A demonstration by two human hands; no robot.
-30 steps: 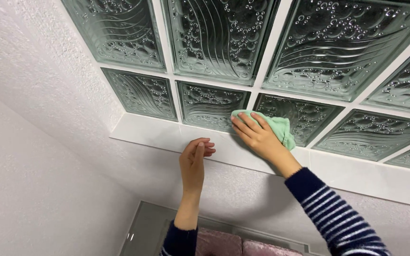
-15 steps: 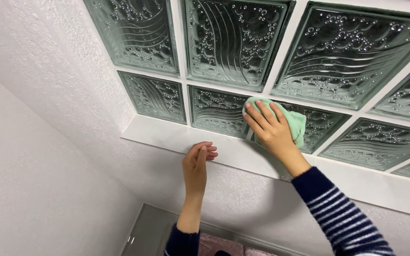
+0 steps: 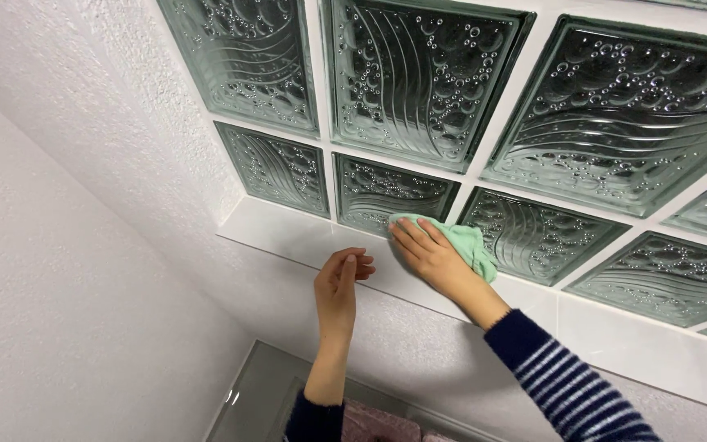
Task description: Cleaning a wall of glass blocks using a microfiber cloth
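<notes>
My right hand (image 3: 435,260) presses a light green cloth (image 3: 468,244) flat against the bottom edge of a patterned glass block (image 3: 390,195), where the block meets the white sill (image 3: 288,237). The fingers lie spread over the cloth. My left hand (image 3: 339,288) rests its fingertips on the front edge of the sill, just left of the right hand, and holds nothing. Both arms wear dark blue sleeves, the right one with white stripes.
A window of several wavy, bubbled glass blocks (image 3: 427,74) in white joints fills the upper frame. Textured white walls (image 3: 67,245) meet at a corner to the left. Below lie a grey glass-like surface (image 3: 255,393) and pink fabric (image 3: 370,421).
My right hand slid the cloth down and to the left, from the joint between two lower blocks to the base of the middle block. My left hand stayed on the sill edge.
</notes>
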